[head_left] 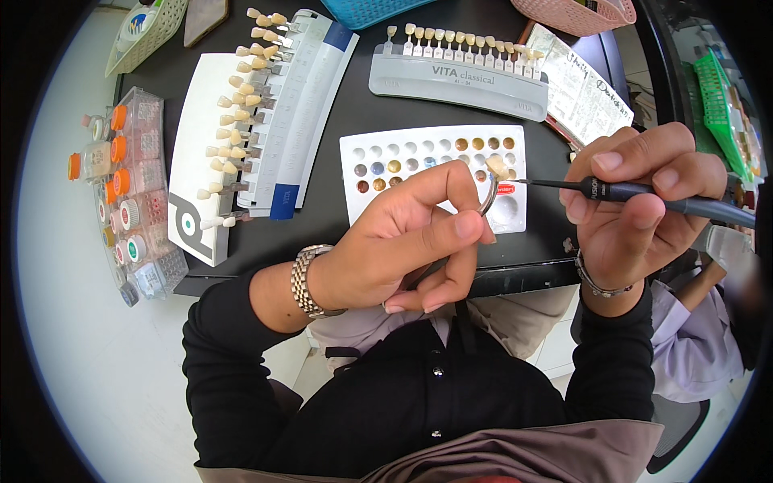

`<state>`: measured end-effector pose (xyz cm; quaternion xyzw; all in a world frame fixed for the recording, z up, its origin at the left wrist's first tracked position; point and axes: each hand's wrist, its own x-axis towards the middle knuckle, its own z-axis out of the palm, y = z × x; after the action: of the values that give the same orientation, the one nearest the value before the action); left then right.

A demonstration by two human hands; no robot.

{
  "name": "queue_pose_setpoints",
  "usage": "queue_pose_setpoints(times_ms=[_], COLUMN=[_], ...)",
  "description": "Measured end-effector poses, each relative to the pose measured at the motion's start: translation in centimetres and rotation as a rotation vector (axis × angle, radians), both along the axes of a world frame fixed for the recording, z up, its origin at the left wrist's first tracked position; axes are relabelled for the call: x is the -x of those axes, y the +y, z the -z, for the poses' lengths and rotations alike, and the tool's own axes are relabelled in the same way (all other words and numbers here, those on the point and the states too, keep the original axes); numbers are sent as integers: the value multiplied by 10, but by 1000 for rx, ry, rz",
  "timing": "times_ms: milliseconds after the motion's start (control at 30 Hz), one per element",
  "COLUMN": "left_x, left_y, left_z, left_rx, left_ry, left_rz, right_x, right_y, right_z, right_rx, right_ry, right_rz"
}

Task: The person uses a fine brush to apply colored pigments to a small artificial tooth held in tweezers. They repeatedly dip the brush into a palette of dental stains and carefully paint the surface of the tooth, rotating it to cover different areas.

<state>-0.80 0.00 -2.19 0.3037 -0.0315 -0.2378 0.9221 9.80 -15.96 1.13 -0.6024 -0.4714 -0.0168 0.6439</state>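
My left hand (407, 237) pinches a curved, shiny metal holder (489, 197). At its upper end sits a small ivory tooth crown (497, 167). Most of the holder is hidden by my fingers. My right hand (644, 173) is closed around a fine brush (620, 191) with a dark handle, its thin tip pointing left, close beside the crown. Whether the tip touches the crown is hard to tell. Below and beyond both hands lies a white palette (403, 138) with rows of round wells, several holding brown, yellow or blue colours. My left hand covers part of it.
A grey tooth shade guide (459, 84) stands at the back; another, white and blue (298, 113), lies left on a white box (193, 153). Bottles with coloured caps (129, 193) fill the far left. Baskets (370, 10) edge the back. A written sheet (576, 76) and another person (696, 338) are at right.
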Motion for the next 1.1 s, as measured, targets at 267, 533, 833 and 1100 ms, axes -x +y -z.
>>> queue_pose_setpoints(times_ms=[267,533,833,1100], left_x=[1,1,2,2], left_y=[-1,0,-1,-2], left_z=[0,-1,-1,-2], left_rx=[-23,-53,-99,-117], left_ry=[-11,-21,-35,-37], left_rz=[-2,-1,-14,-26], right_x=[-1,1,0,-1], right_y=[0,-1,-3,-2], right_z=[1,0,0,2], right_rx=[7,17,12,-23], right_ry=[-7,-11,-23,-22], right_rz=[-20,19,13,-34])
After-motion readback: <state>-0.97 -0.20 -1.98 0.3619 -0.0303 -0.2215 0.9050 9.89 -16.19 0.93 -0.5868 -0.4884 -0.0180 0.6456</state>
